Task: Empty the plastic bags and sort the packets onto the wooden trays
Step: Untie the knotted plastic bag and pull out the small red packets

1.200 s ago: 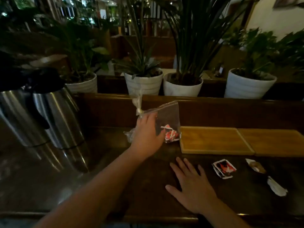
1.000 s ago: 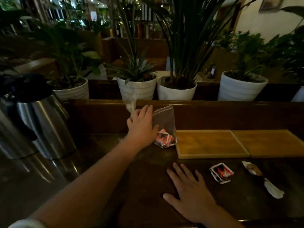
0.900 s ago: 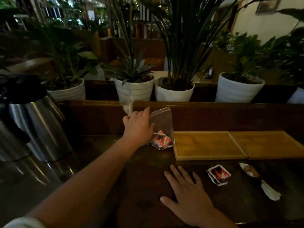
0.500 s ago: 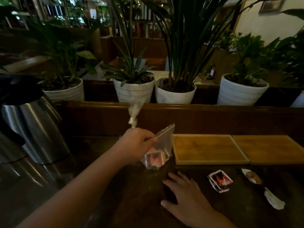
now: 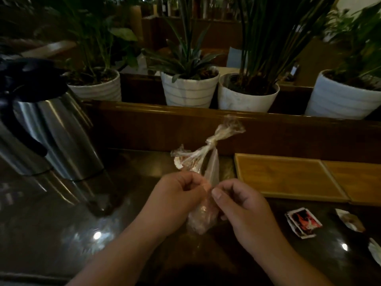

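A small clear plastic bag (image 5: pixel 203 218) with red and white packets inside hangs just above the dark counter. My left hand (image 5: pixel 177 196) and my right hand (image 5: pixel 240 200) both pinch its upper edge, close together. Behind them a knotted clear bag (image 5: pixel 198 155) with more packets sits on the counter. Two wooden trays lie side by side at the right: the nearer tray (image 5: pixel 286 176) and the further tray (image 5: pixel 360 180), both bare. A red and black packet (image 5: pixel 303 221) lies on the counter right of my right hand.
Two steel thermos jugs (image 5: pixel 51 133) with black tops stand at the left. A brown and white packet (image 5: pixel 351 220) and a white packet (image 5: pixel 375 251) lie at the far right. White plant pots (image 5: pixel 189 90) line a ledge behind a wooden rail (image 5: pixel 154 110).
My left hand lifted the small bag from beside the tray and brought it toward me. My right hand left the counter and now pinches the bag's edge too.
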